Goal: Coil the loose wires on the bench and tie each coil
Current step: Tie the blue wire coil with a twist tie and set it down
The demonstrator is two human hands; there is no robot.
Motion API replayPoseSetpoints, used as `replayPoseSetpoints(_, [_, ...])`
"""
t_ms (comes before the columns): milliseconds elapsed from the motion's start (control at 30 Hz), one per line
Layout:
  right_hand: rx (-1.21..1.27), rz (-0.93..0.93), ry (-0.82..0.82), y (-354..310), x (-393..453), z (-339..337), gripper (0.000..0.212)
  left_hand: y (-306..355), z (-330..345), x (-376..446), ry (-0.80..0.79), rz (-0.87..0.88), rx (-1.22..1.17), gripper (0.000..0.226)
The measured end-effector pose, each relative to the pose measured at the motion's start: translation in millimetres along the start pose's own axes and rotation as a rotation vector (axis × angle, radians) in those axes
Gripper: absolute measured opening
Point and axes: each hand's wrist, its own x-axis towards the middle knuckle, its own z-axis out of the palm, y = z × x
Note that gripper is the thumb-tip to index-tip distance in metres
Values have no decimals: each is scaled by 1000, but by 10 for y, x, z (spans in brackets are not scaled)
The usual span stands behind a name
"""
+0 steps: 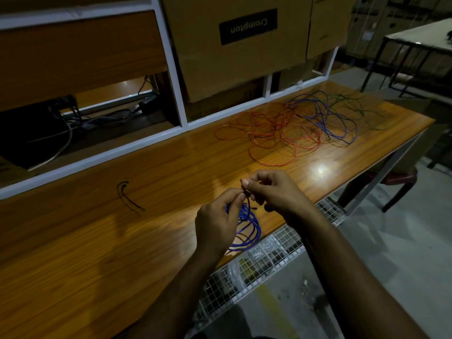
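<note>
1. Fingers [241, 195] of the left hand [215, 223] are curled and pinch a thin dark tie [247, 195] at the top of a blue wire coil [247, 228].
2. Right hand [276, 192] has its thumb and fingers curled too, and it pinches the top end of the same tie.
3. "Crompton" is printed in pale letters on a black label [248, 26] on a big cardboard box [234, 47]. The word reads upside down.
4. Some faint print sits on the lower box [208, 110] under it, but it is too dark to read.
5. How the tie wraps the coil is hard to see, because the hands cover that part.
6. The blue coil hangs from the hands over the near edge of the wooden bench [97, 228]. It has several round loops, and its left side is hidden behind the left hand.
7. Loose wires lie far back on the bench in tangles: red wire [269, 133], then blue wire [325, 116], then dark green wire [354, 104] toward the right end. They overlap, so I cannot tell where each one stops.
8. A short dark wire piece [127, 195] lies alone on the bench to the left of the hands.
9. A wire mesh tray [244, 272] sits below the bench edge with shiny clear bags in it; what is inside them is not clear.
10. Dark cables [97, 113] show in the open shelf at the back left.
</note>
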Motion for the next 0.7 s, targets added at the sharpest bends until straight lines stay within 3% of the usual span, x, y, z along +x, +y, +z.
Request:
replayPoseSetpoints(200, [-18,-19,-210,34,176,-34,18,-20,-63,35,-32,13,-39,29])
replayPoseSetpoints(433, [247,-16,31,3,360,123,26,95,-57,68,-84,-152,-357,25])
replayPoseSetpoints(600, [191,-31,136,-27,448,200,23,170,-106,70,-125,-284,-591,29])
replayPoseSetpoints(700, [184,-81,163,-98,486,195,23,167,-98,68,-57,-422,-636,36])
